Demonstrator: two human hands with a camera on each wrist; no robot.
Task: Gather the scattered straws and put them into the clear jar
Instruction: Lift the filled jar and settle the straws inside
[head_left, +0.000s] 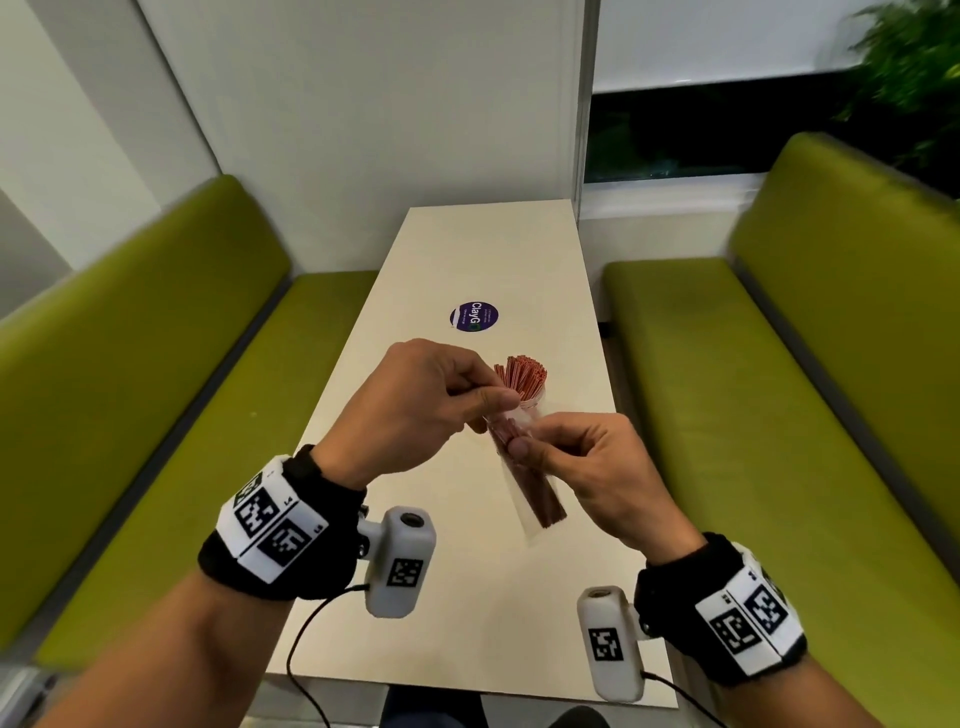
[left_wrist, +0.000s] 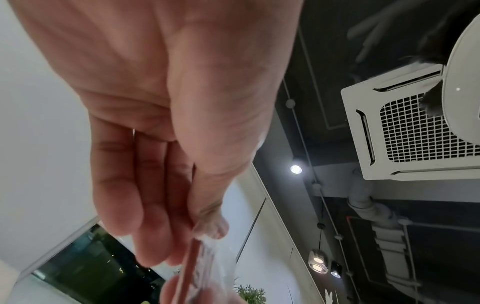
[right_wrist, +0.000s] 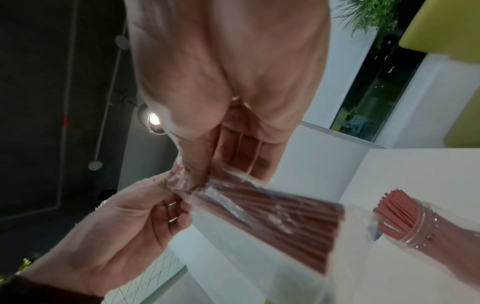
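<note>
A clear plastic bag full of red straws hangs tilted above the white table. My left hand pinches the bag's upper edge between thumb and fingers. My right hand pinches the same open end just below it. Close up, the left thumb presses on crinkled plastic beside one straw. The clear jar stands upright on the table behind the bag, packed with red straws that stick out of its mouth. I see no loose straws on the table.
A round purple sticker lies on the table beyond the jar. Green padded benches flank the table on the left and the right. A wall and a dark window close the far end. Wrist-camera cables hang near the front edge.
</note>
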